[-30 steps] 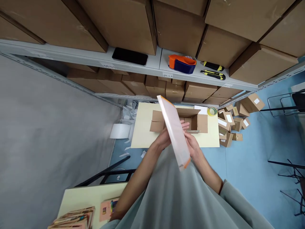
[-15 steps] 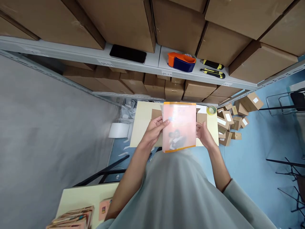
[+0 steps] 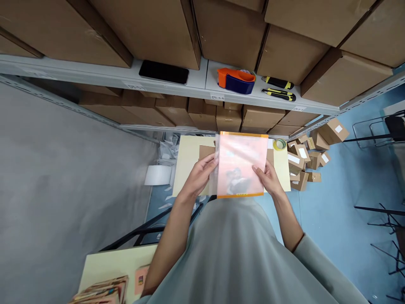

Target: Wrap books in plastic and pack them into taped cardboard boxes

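Between my hands is a pink book (image 3: 242, 158) with orange bands along its top and bottom, inside a clear plastic sleeve (image 3: 213, 179) that sticks out past its left side. My left hand (image 3: 200, 172) pinches the sleeve's left edge, thumb on top. On the right side, my right hand (image 3: 267, 175) grips the book through the plastic, its thumb lying on the cover and the fingers behind. Below it, brown cardboard (image 3: 206, 151) on the cream table (image 3: 186, 164) is partly hidden by the book.
A shelf (image 3: 202, 86) with cardboard boxes spans the front, bearing a black phone (image 3: 163, 72), an orange-and-blue tape dispenser (image 3: 236, 80) and two cutters (image 3: 278, 88). Yellowish tape (image 3: 279, 145) lies on the table. Small boxes (image 3: 300, 160) are piled at right; stacked booklets (image 3: 103, 291) sit lower left.
My right hand has closed on the book's right side, its thumb now over the cover. The book has shifted slightly right, and more of the clear sleeve shows at its left.
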`<state>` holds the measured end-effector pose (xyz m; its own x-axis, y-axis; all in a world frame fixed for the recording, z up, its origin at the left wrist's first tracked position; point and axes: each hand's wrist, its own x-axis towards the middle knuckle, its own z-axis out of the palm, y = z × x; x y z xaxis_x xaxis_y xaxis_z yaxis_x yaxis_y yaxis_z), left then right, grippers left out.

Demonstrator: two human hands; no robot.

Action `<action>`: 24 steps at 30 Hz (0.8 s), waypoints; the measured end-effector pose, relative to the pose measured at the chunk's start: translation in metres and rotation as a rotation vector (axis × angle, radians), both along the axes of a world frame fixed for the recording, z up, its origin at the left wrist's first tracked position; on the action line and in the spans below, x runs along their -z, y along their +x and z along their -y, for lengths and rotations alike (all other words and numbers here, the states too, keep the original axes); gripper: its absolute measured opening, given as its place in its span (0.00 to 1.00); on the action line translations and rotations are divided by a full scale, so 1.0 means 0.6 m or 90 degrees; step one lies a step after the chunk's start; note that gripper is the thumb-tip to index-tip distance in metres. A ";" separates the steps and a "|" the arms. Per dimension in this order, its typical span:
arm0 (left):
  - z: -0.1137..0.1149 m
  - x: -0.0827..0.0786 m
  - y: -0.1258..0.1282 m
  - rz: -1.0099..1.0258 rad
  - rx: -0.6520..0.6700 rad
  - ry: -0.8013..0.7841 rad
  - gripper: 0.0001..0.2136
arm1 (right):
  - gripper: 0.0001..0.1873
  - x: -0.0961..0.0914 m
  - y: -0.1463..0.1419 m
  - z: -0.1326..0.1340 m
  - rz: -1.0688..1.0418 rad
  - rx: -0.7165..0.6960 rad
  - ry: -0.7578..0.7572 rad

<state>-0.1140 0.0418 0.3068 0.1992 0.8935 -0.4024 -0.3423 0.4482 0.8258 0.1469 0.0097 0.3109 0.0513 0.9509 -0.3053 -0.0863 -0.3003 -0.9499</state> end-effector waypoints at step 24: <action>0.091 0.180 -0.018 -0.664 0.270 0.410 0.08 | 0.19 -0.087 0.114 -0.117 0.485 -0.237 0.287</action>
<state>-0.1249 -0.0127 0.1987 0.3680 0.9277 -0.0624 0.6589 -0.2128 0.7215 0.2154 0.0797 0.3628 -0.2445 0.9660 0.0837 0.6289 0.2237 -0.7446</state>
